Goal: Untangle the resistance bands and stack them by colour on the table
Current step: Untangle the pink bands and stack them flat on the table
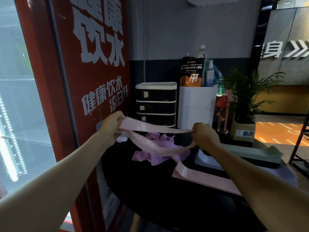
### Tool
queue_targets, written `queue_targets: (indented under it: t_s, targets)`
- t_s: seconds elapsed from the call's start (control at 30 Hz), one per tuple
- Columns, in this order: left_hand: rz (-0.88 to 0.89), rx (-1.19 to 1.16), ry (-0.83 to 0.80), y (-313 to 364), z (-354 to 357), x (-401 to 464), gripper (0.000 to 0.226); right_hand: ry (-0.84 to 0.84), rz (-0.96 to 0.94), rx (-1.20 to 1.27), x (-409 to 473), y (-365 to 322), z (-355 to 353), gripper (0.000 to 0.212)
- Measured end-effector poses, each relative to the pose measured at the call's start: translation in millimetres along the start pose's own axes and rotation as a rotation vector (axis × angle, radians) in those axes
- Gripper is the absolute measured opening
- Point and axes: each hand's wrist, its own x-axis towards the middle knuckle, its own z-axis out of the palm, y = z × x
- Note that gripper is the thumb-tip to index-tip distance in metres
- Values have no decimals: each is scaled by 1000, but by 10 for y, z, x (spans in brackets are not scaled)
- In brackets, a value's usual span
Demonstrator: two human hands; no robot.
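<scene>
Both your left hand (111, 124) and right hand (203, 133) have fingers clamped on a pink band (155, 127), stretched above the far purple bands (156, 152).

The scene is dimly lit. Cold white light is cast from the glass-fronted fridge (15, 101) at left, where detail is washed out. The round black table (160, 195) is lost in shadow. Edges are bowed and softly blurred.
</scene>
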Motion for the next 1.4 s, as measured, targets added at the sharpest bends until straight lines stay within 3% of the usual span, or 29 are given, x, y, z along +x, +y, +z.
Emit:
queue_targets:
  t_s: [0.1, 0.2, 0.3, 0.37, 0.5, 0.63, 0.87, 1.1, 1.3, 1.4]
  targets:
    - [69, 560, -47, -75, -29, 12, 23, 40, -75, 132, 17, -80, -58, 25]
    - [176, 1083, -289, -189, -81, 70, 25, 74, -178, 228, -21, -256, -123, 30]
    - [399, 1350, -353, -310, -17, 74, 17, 65, -266, 277, -70, -415, -137, 32]
    - [467, 1221, -353, -340, 139, 44, 16, 60, -304, 317, -87, -477, -142, 31]
    - [362, 836, -488, -364, 488, -10, 31, 53, -369, 381, -82, -537, -197, 31]
    - [318, 596, -578, -375, 651, -47, 22, 81, -374, 483, -39, -471, -291, 27]
    - [263, 523, -514, -282, 758, -73, 21, 85, -392, 495, -13, -392, -371, 32]
    - [233, 517, -716, -372, 718, -118, 29, 76, -422, 549, -24, -431, -372, 35]
    - [192, 429, -494, -278, 761, -75, 11, -55, -531, 504, -85, -375, -372, 23]
    - [191, 355, -453, -201, 747, -47, 18, -175, -643, 367, -134, -335, -390, 37]
